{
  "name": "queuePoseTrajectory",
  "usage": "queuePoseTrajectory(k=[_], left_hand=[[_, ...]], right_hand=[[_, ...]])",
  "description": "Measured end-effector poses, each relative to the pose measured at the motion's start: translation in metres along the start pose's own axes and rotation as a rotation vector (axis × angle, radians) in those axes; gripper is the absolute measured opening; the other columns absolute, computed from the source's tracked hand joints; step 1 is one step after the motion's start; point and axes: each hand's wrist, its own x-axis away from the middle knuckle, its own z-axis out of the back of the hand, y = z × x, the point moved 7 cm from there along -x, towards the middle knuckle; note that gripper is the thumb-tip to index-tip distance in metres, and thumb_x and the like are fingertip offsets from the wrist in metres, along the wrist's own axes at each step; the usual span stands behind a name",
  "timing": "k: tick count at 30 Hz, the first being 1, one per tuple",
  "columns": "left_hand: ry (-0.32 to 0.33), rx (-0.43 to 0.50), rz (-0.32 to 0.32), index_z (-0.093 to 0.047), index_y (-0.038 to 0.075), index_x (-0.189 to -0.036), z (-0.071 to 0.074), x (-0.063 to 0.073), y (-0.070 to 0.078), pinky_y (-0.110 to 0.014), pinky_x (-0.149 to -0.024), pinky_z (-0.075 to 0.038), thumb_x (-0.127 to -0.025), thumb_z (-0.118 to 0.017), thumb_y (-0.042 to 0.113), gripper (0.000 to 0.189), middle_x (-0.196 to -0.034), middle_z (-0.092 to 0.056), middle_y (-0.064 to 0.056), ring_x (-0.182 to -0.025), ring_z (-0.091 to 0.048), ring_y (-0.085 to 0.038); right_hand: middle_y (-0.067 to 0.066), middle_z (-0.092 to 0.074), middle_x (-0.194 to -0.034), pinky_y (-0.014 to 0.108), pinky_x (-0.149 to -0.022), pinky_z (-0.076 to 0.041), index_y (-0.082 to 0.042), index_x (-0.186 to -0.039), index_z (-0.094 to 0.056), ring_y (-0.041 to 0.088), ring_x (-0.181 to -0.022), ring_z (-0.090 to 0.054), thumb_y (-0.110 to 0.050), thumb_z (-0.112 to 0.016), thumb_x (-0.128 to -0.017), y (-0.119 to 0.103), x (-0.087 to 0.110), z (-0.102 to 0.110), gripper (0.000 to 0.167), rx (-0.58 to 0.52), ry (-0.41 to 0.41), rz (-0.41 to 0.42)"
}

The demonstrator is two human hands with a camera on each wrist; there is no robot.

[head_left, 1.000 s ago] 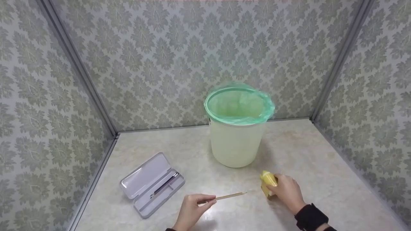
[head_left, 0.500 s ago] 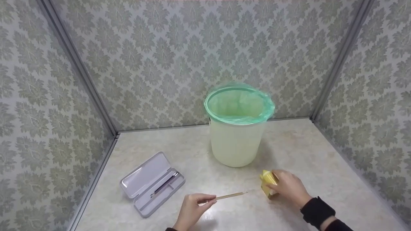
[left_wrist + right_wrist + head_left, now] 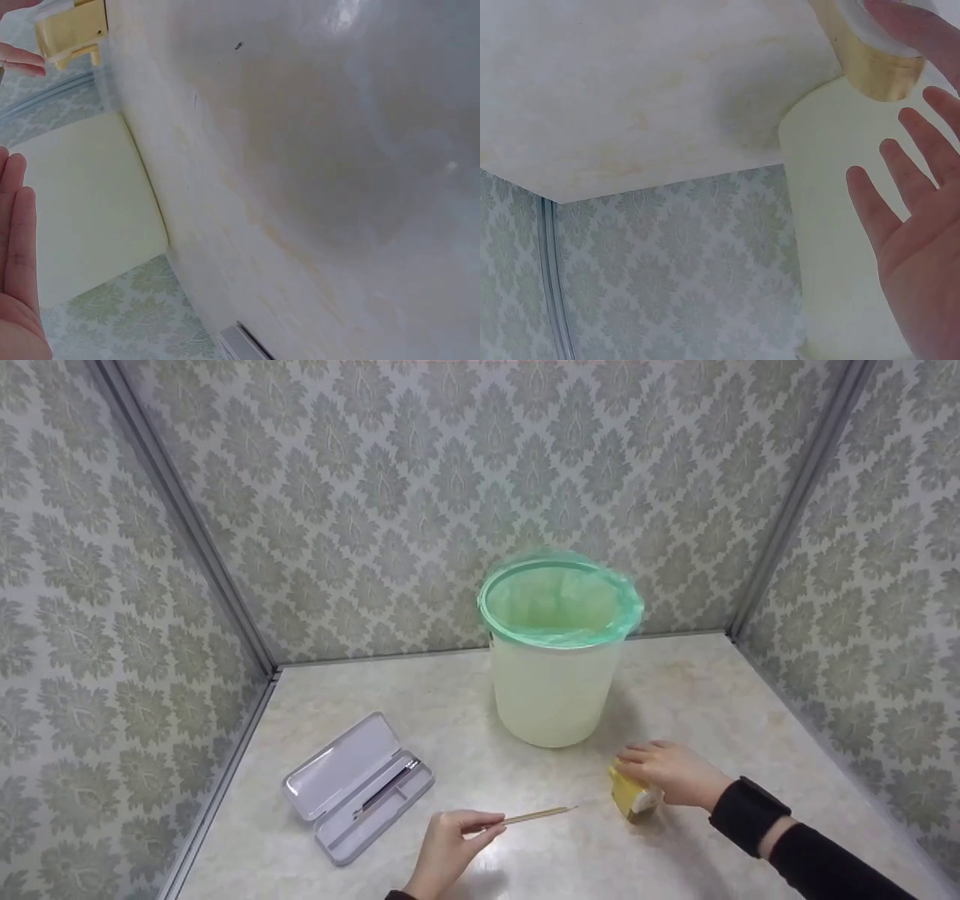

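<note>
My left hand (image 3: 452, 846) pinches a thin wooden pencil (image 3: 540, 814) between thumb and fingers, its tip pointing right. To the right of that tip, a yellow pencil sharpener (image 3: 627, 798) stands on the table. My right hand (image 3: 679, 775) is over its far side. Seen by the right wrist camera, the fingers (image 3: 904, 176) are straight and spread, while the thumb lies against the white round part of the sharpener (image 3: 885, 71). The left wrist view shows the sharpener's yellow side (image 3: 71, 34) and the straight fingers of my left hand (image 3: 19, 247).
Behind the hands stands a pale bin (image 3: 555, 690) with a green liner (image 3: 630, 611). At the left lies an open grey pencil case (image 3: 341, 769) holding dark pencils (image 3: 386, 789). Patterned walls (image 3: 450, 472) enclose the table (image 3: 442, 697) at the back and sides.
My right hand has loosened its grip on the sharpener and shifted up to its far side, exposing more of its body. The left hand and pencil have stayed put.
</note>
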Motion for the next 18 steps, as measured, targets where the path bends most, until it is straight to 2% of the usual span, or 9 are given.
queuePoseTrajectory(k=[4, 9, 15, 18], left_hand=[[0.0, 0.013, 0.014, -0.081, 0.002, -0.099, -0.0004, 0.0003, -0.0009, -0.023, -0.076, -0.061, -0.09, -0.078, 0.017, 0.018, -0.091, -0.082, -0.008, -0.084, -0.077, -0.009], [-0.006, 0.009, 0.01, -0.081, 0.002, -0.1, -0.0007, -0.0002, -0.0001, -0.022, -0.076, -0.061, -0.091, -0.077, 0.018, 0.018, -0.092, -0.081, -0.008, -0.084, -0.077, -0.009], [0.003, 0.014, -0.014, -0.081, 0.004, -0.099, -0.0003, -0.0007, 0.0016, -0.023, -0.076, -0.061, -0.091, -0.077, 0.018, 0.016, -0.092, -0.082, -0.007, -0.084, -0.078, -0.011], [0.007, 0.014, -0.009, -0.081, 0.004, -0.099, -0.0002, -0.0008, 0.0014, -0.022, -0.076, -0.061, -0.09, -0.078, 0.018, 0.017, -0.092, -0.082, -0.007, -0.084, -0.078, -0.011]], right_hand=[[0.011, -0.074, -0.123, 0.045, -0.093, -0.058, -0.009, -0.125, -0.07, 0.03, -0.113, -0.069, 0.007, -0.085, -0.072, -0.0019, -0.003, -0.0038, 0.057, -0.004, -0.027, 0.022], [0.012, -0.075, -0.123, 0.044, -0.089, -0.06, -0.012, -0.121, -0.071, 0.031, -0.111, -0.071, 0.01, -0.077, -0.077, -0.0041, -0.0033, -0.0084, 0.049, -0.004, 0.012, 0.072], [0.011, -0.074, -0.126, 0.041, -0.085, -0.06, -0.012, -0.125, -0.072, 0.031, -0.112, -0.071, 0.012, -0.076, -0.075, -0.0044, -0.0021, -0.0107, 0.056, 0.0, 0.007, 0.093], [0.011, -0.074, -0.124, 0.042, -0.083, -0.06, -0.012, -0.124, -0.071, 0.031, -0.108, -0.071, 0.012, -0.077, -0.076, -0.0041, -0.0043, -0.0106, 0.054, 0.001, -0.001, 0.085]])
